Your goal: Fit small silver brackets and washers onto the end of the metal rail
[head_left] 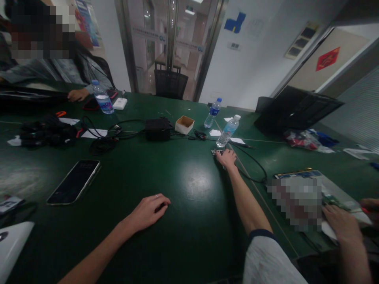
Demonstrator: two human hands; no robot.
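Note:
My left hand [151, 212] rests on the green table [189, 228], its fingers loosely bent and the thumb apart, with nothing in it. A ring shows on one finger. My right hand [227, 158] reaches far forward, fingers bent down over a small silver-and-dark object [216, 152]. The fingers cover most of this object, so its kind is hidden. Just behind it stands a clear bottle with a white cap [229, 131]. A blue-capped water bottle [213, 113] stands a little farther back. A phone [75, 182] lies left of my left hand.
A black box with cables [158, 129] and a small open carton [184, 124] sit mid-table. At the right, another person's hand [343, 223] touches a panel with a circuit board [337, 197]. A person's hand [77, 94] lies far left, near another bottle [103, 98].

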